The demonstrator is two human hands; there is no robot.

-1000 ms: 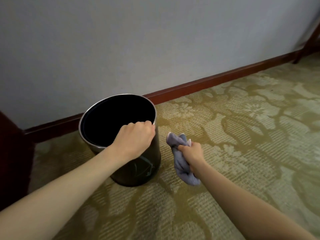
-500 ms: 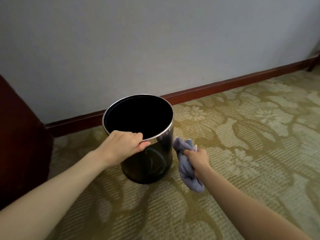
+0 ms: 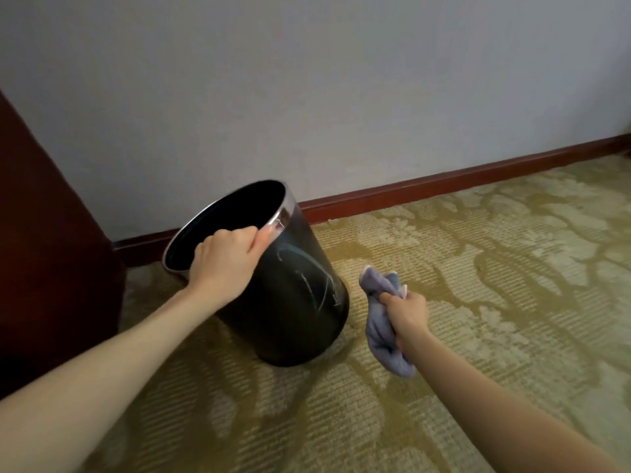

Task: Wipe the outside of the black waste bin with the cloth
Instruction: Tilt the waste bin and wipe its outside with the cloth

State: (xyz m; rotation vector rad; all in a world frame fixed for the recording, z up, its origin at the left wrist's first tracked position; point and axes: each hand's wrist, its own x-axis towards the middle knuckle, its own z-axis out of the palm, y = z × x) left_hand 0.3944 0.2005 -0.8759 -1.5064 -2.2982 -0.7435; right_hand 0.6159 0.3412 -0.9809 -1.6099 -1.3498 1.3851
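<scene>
Nearest, at lower right of centre, the right hand [image 3: 406,314] is clenched round the bunched grey cloth [image 3: 382,322], just beside the black waste bin [image 3: 290,302]. Left of centre, the left hand [image 3: 227,264] clamps the bin's silver rim, tilting it leftward. Tilted further, it could slip on the carpet [image 3: 478,302]. Its glossy side shows streaks.

Left hand [image 3: 223,268] tilts bin [image 3: 293,302]; right hand [image 3: 408,314] grips cloth [image 3: 379,331].
</scene>
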